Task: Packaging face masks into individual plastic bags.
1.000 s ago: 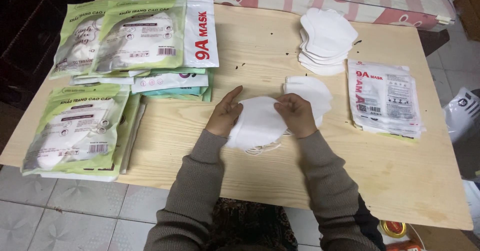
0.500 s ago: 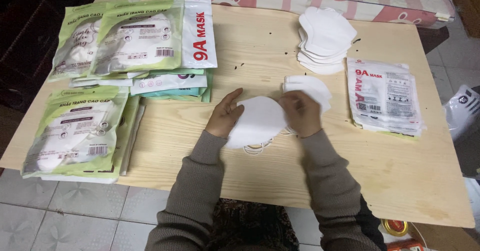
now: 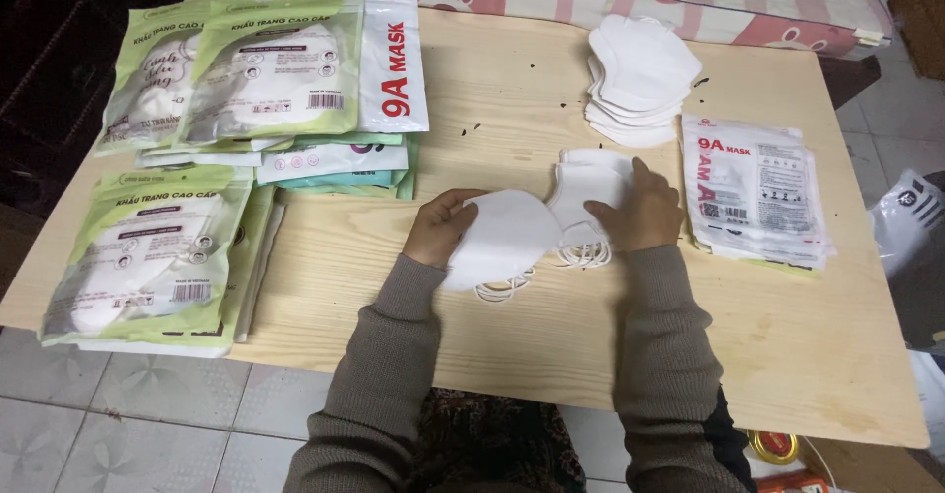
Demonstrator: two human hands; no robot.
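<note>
The left hand (image 3: 440,227) is gripping a folded white mask (image 3: 500,239) just above the wooden table (image 3: 512,345), while the right hand (image 3: 640,208) is pressing flat on a small mask stack (image 3: 589,180), steadying it, ear loops (image 3: 583,254) trailing out

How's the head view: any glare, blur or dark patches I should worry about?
Head view: even, soft light on the wooden table, hands sharp; mild sheen on the green packets; the white mask in the left hand shows little surface detail; the top-left corner is very dark.
</note>
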